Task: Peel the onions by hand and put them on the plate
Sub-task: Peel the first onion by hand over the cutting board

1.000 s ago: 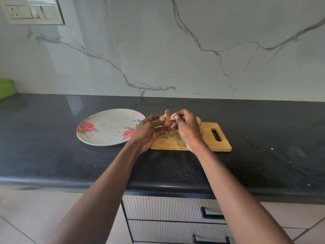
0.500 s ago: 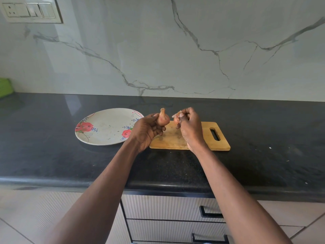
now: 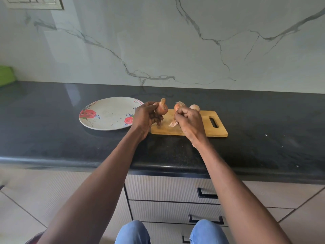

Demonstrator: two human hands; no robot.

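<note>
White marble with grey veins covers the wall behind a black speckled table [image 3: 52, 143] that runs the full width of the view. Toward the left half of the table, nearer its back edge than its front, lies a round plate [image 3: 109, 110] printed with red roses, with no onion on it. Just beside the plate on its right sits a wooden cutting board [image 3: 216, 131], its handle slot toward the right edge of the table.

Over the left end of the board, the left hand [image 3: 146, 118] is curled closed around a brown-skinned onion [image 3: 162, 108], whose dry pointed tip sticks up past the thumb. The right hand [image 3: 190, 120] is held above the middle of the board, apart from the left, its fingers pinched shut on a strip of onion skin [image 3: 173, 123] that hangs down toward the board. Right behind its knuckles a second onion [image 3: 178, 106] shows its root hairs; whether the hand holds it or it rests on the board cannot be told. A third, paler onion [image 3: 194, 107] sits at the back edge of the board, just beyond the right hand.

Below the front edge of the table are ribbed drawer fronts [image 3: 167, 189] with dark handles, and the person's knees in blue jeans [image 3: 133, 231] show at the bottom. A green object [image 3: 7, 75] sits at the far left against the wall.
</note>
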